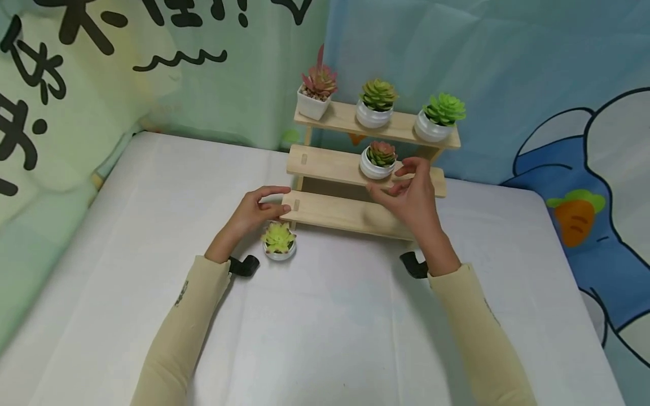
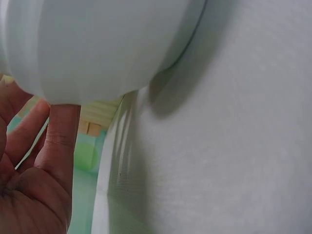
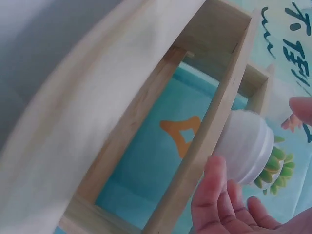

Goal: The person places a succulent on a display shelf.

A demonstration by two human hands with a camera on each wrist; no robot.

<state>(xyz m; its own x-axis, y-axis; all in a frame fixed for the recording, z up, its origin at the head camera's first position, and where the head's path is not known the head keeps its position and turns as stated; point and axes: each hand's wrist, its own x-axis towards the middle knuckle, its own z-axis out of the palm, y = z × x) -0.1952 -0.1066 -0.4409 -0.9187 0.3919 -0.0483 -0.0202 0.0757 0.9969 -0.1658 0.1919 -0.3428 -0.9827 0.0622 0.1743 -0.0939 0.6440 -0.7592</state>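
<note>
A three-tier wooden stand (image 1: 345, 211) stands at the back of the table. On its middle shelf sits a white round pot with a reddish-green succulent (image 1: 381, 155). My right hand (image 1: 413, 194) is beside this pot, thumb and fingers spread apart; in the right wrist view, fingertips (image 3: 214, 170) come right up to the white pot (image 3: 246, 146). My left hand (image 1: 256, 208) touches the left end of the lowest shelf, its fingers fairly straight. Just below it on the table stands a potted yellow-green succulent (image 1: 279, 238), whose white pot (image 2: 97, 48) hides some fingertips in the left wrist view.
The top shelf bears a pink succulent in a square white pot (image 1: 313, 104) and two green succulents in round white pots, one central (image 1: 374, 115), one right (image 1: 434, 129). A white cloth (image 1: 325, 327) covers the table. Printed curtains (image 1: 482, 56) hang close behind the stand.
</note>
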